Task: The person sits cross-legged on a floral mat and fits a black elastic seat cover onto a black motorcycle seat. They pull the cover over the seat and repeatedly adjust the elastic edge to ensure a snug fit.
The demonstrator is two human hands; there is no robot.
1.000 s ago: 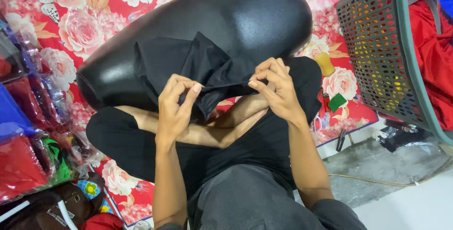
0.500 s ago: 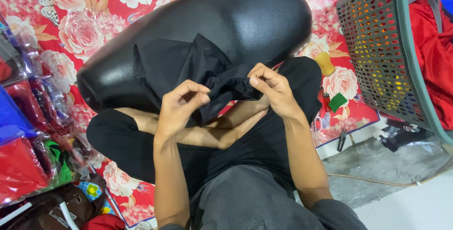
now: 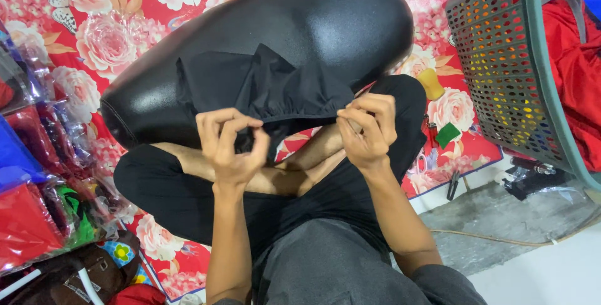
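Hands (image 3: pixel 366 131) pinching gathered black fabric (image 3: pixel 275 89), glossy seat (image 3: pixel 325 23)

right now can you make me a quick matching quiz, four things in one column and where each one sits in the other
Things:
1. black cloth
2. grey basket
3. left hand
4. plastic-wrapped packs

Places:
a. far right, standing on edge
b. pinching the cloth's gathered hem
c. draped over the shiny black cushion
d. piled along the left edge

Pairs: 1-c, 2-a, 3-b, 4-d
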